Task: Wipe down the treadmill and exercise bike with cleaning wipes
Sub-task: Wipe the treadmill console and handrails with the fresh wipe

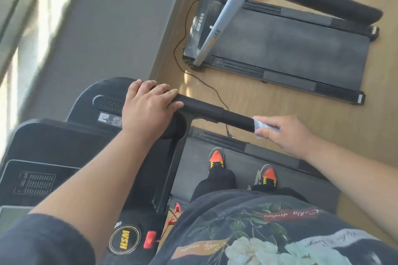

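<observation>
The person stands on the dark, matte rubber belt [215, 180] of a black treadmill, orange-toed trainers [216, 158] side by side on it. The left hand [148, 105] lies over the near end of the treadmill's black padded foam handrail [204, 108], its fingers curled down round the bar where it meets the glossy black plastic console [64, 142]. The right hand [286, 133] pinches a small, crumpled pale grey-white cleaning wipe [261, 127] between thumb and fingers, so this grip is clamped on the wipe, and the wipe is wrapped against the rounded far tip of that same handrail.

The console carries a perforated oval speaker grille [107, 103], a white sticker with a code, a flat screen panel with a printed table [34, 183], a round gold-rimmed "HSM" badge [124, 239] and a red plastic safety key [150, 239] with a red clip cord.

Well apart, on the pale wood-grain floor [323, 109], stands a second black treadmill [286, 47] with a silver metal upright [219, 28], a thick black foam handrail and a thin black power cord [183, 49] looping across the floor beside the grey wall.
</observation>
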